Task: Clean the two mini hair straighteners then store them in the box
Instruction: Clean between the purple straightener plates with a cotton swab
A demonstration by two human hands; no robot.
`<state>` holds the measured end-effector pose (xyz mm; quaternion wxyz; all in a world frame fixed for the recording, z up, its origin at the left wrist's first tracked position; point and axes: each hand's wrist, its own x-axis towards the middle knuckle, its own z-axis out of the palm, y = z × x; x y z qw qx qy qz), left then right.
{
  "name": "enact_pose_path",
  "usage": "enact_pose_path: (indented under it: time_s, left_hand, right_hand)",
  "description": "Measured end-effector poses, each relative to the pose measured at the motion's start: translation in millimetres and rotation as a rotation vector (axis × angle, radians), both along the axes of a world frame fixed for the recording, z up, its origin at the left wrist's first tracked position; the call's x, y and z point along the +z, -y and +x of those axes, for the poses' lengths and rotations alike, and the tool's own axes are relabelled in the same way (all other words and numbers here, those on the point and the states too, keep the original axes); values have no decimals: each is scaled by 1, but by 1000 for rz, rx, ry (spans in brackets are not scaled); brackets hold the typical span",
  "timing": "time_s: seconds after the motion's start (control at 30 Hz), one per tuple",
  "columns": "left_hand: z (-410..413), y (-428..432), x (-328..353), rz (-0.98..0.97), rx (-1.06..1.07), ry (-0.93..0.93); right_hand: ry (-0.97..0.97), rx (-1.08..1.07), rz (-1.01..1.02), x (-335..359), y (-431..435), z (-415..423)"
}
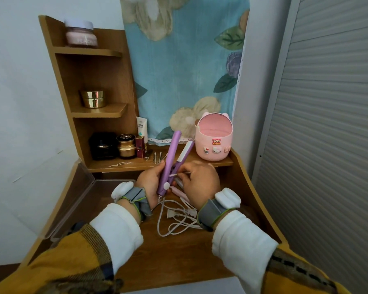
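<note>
Tabletop (pixel 179 257) of brown wood, hemmed by raised curved side boards on the left and right and by a low step at the back that carries a shelf unit (pixel 89 81). Open wood lies between the sleeves and the near edge. On the left, a clear plastic box (pixel 83 209) stands with its lid swung up against the side board.

Above the middle, the left hand (pixel 151 183) has its fingers wrapped round the lower body of the purple straightener (pixel 170 166), which stands tilted with its plates spread and tips pointing up toward the back. The right hand (pixel 200 183) pinches a cotton swab (pixel 175 175), whose tip touches the purple straightener near its hinge. The pink straightener (pixel 180 193) lies on the wood, partly hidden under the hands, with white cords (pixel 174 221) looped just in front of it.

A pink tub (pixel 214 137) sits on the back step at right. Behind hangs a blue floral cloth (pixel 183 66); a grey ribbed shutter (pixel 327 124) fills the right side.
</note>
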<state>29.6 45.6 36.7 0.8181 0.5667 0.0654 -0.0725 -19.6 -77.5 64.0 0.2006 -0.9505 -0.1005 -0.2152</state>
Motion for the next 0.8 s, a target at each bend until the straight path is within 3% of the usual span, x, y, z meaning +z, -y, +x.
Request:
enact_pose_path:
  time_s: [0.23,0.47,0.63,0.8]
  left_hand:
    - [2,-5,5,-19,-35,-13]
    - [10,-7,-11,-86,15,-26]
    - [7,-4,-9,-121,-25,-19]
    - [4,-10,-9,-49,-34,-19]
  right_hand:
    - [3,17,140,-4,-4,-2]
    - [-60,114,80,-4,-2,2]
    - [-39,38,104,-6,-4,0]
    - [-121,115,52,-8,-10,-2]
